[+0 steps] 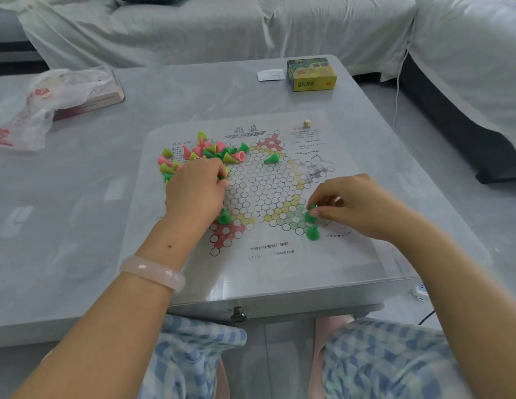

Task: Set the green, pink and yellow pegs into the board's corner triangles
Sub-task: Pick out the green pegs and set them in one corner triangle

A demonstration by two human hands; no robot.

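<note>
Two hands over a printed paper board [252,256] flat on a grey worktop [78,226]. Right hand [357,207] at 4 o'clock of the board, pinching one green peg [309,216] upright on the green corner triangle [294,221]; second upright green peg [313,233] just beside it at the triangle's tip. Left hand [197,188] at 9 o'clock, fingers curled into the loose pile of pegs [205,152], gripping something green, barely visible. One more green peg [223,217] upright under the left wrist, near the pink triangle [225,236] at 7 o'clock. One green peg [271,158] lying tipped at 12 o'clock, apart from the pile. Pile too jumbled for a count: green, pink and yellow mixed. One small die [307,123] at 1 o'clock. One yellow box [311,74] and one paper slip [270,74] beyond the board, well apart. One plastic bag [49,96] far left. Board's near edge close to the worktop's front edge; bare worktop on both sides.
</note>
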